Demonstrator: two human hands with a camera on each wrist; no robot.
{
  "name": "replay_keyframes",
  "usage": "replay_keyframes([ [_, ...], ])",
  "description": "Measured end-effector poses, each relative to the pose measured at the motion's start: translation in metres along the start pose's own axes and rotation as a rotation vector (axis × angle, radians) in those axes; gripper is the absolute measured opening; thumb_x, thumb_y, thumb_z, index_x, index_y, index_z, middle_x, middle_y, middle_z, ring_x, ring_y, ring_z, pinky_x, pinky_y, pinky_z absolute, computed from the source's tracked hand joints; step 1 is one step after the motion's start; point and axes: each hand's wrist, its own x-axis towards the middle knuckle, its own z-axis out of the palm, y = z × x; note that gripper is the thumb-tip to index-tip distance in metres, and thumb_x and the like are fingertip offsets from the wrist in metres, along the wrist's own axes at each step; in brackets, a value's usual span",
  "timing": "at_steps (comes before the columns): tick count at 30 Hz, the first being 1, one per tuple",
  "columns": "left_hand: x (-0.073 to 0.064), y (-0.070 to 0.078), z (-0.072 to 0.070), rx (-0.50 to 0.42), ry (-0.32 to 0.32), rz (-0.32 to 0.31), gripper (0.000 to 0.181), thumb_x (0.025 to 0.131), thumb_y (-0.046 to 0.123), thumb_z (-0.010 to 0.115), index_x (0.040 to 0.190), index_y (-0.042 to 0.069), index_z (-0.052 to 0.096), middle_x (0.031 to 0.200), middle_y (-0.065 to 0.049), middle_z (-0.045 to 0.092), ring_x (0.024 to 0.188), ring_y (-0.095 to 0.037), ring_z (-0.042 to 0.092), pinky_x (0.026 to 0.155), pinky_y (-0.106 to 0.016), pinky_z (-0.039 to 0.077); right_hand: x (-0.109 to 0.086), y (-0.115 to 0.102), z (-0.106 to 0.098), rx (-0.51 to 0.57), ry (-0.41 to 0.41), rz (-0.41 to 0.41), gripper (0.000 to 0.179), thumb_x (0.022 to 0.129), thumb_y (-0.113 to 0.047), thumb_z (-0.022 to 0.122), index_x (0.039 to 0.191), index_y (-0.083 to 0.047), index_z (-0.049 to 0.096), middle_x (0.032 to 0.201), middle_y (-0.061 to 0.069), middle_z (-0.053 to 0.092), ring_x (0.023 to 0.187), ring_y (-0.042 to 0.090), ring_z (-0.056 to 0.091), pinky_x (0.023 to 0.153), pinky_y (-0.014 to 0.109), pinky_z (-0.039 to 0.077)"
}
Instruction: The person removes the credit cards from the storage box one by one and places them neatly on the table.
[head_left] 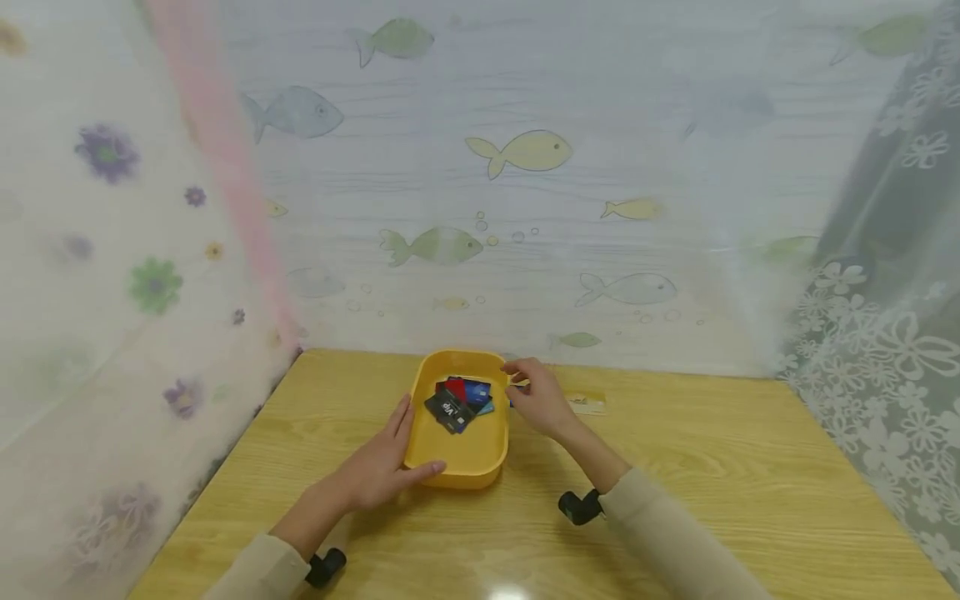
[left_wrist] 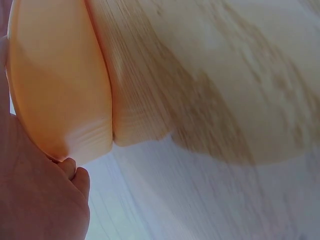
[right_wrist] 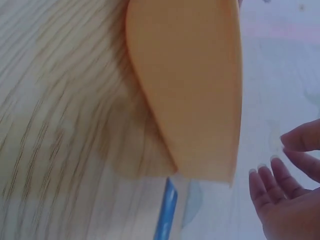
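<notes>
A yellow plastic basin (head_left: 459, 450) stands on the table, with several overlapping cards (head_left: 457, 404) in black, red and blue inside it. My left hand (head_left: 375, 471) holds the basin at its near left corner, thumb over the near rim and fingers along the outer left wall. Beside the right rim is my right hand (head_left: 538, 400), its fingers loosely bent. The right wrist view shows nothing between those fingers. Just outside the basin's right side is a flat blue piece (right_wrist: 166, 210), partly hidden by the right hand in the head view; its kind is unclear.
A pale gold card (head_left: 587, 403) lies on the wood-grain table (head_left: 675, 500) right of the right hand. Fish-patterned sheeting (head_left: 450, 183) hangs behind the table, with flowered sheeting (head_left: 157, 283) at the left and a white-flowered curtain (head_left: 892, 375) at the right.
</notes>
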Motion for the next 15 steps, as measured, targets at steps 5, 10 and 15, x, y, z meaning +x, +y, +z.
replay_keyframes([
  [5,-0.002,-0.002,0.002,-0.004,-0.001,-0.003,0.110,0.095,0.070,0.055,0.163,-0.001,0.005,0.172,-0.013,-0.007,0.153,-0.039,0.023,0.119,-0.053,0.030,0.006,-0.014,0.020,0.045,-0.074,-0.029,0.039,0.096,0.002,0.061,0.134,0.006,0.059,0.132,0.021,0.058,0.119,0.043,0.056,0.096,0.049,0.054],
  [10,0.000,-0.002,0.002,0.000,0.002,0.007,0.109,0.096,0.069,0.055,0.163,-0.002,0.006,0.172,-0.013,-0.007,0.152,-0.038,0.024,0.119,-0.052,0.031,0.010,-0.022,0.034,0.082,-0.105,0.019,0.045,0.096,-0.006,0.065,0.139,0.006,0.055,0.138,0.021,0.056,0.125,0.044,0.054,0.098,0.051,0.053],
  [15,0.001,0.000,-0.001,0.004,0.003,0.010,0.109,0.096,0.069,0.055,0.162,-0.003,0.007,0.171,-0.013,-0.007,0.152,-0.038,0.025,0.119,-0.052,0.031,0.016,-0.025,0.045,0.094,-0.103,0.112,0.051,0.096,-0.013,0.069,0.142,0.003,0.053,0.143,0.020,0.053,0.130,0.045,0.052,0.103,0.054,0.049],
])
